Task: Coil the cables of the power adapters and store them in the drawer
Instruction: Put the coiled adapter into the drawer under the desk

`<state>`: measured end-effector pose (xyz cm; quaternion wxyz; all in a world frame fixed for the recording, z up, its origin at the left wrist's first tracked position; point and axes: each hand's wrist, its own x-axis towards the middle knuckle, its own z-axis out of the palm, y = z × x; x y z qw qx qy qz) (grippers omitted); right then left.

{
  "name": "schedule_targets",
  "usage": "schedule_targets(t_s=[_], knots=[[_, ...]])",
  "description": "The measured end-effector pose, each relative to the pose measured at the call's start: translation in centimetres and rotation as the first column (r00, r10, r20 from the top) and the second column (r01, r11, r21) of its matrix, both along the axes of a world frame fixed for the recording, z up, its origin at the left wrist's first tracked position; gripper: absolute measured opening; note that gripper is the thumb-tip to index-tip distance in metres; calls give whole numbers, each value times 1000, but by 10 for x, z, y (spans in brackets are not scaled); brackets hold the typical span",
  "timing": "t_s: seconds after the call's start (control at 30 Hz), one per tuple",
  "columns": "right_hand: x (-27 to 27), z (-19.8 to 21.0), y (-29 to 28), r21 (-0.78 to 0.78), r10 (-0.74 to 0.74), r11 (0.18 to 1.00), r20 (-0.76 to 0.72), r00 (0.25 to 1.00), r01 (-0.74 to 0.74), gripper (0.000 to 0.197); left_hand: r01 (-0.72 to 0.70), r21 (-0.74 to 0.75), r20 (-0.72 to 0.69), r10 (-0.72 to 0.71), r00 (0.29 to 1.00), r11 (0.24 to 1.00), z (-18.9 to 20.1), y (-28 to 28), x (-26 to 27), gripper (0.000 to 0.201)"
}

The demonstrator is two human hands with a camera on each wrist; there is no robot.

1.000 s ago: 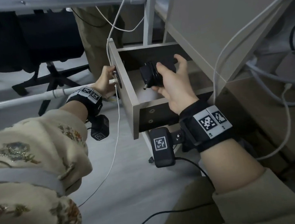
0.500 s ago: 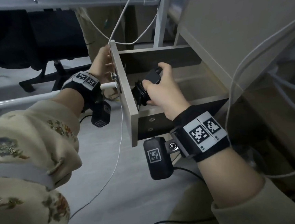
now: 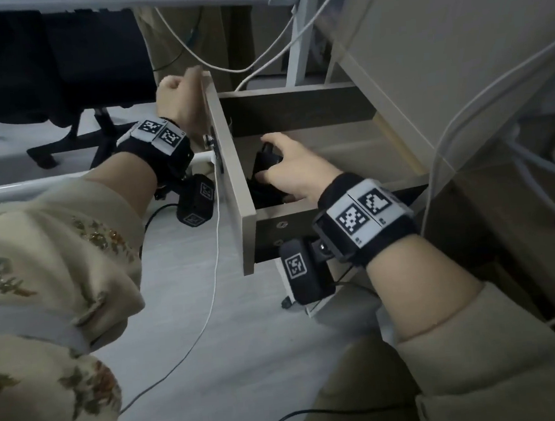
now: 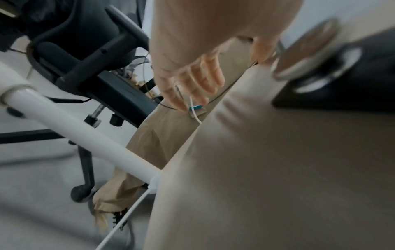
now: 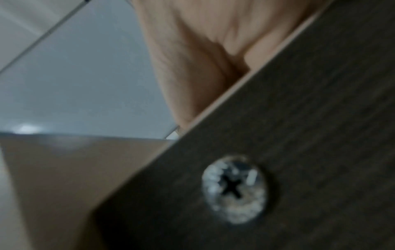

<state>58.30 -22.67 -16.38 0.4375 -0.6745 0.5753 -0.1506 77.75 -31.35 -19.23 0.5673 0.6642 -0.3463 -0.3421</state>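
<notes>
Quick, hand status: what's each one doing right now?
Left hand: fingers curled over the top edge of the drawer front, gripping it.
Right hand: inside the drawer, gripping the black adapter.

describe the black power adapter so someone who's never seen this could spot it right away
Find the open beige drawer pulled out from the desk unit. Inside, tight behind the front panel, the right hand holds the black power adapter. It is the only dark, blocky thing in the pale drawer; the loose cables nearby are white.
</notes>
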Motion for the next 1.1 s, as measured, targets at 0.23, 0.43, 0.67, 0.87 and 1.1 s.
schedule_targets(t_s=[0.23, 0.43, 0.67, 0.87, 1.1], knots=[[4, -4, -5, 43, 1, 999, -21, 1000, 0, 73, 269, 80, 171, -279, 945, 960, 15, 13, -5, 61], [6, -12, -8, -25, -31, 999, -203, 979, 27, 35, 222, 115, 243, -244, 939, 968, 26, 19, -3, 71], [10, -2, 5, 49, 219, 976, -237, 947, -214, 39, 193, 129, 288, -223, 931, 973, 30, 29, 7, 63], [27, -8, 16, -23, 211, 974, -283, 936, -227, 47, 173, 151, 298, -212, 931, 973, 31, 39, 19, 61], [32, -4, 29, -294, 66, 950, -143, 988, -106, 27, 183, 184, 280, -230, 932, 966, 31, 42, 29, 70]])
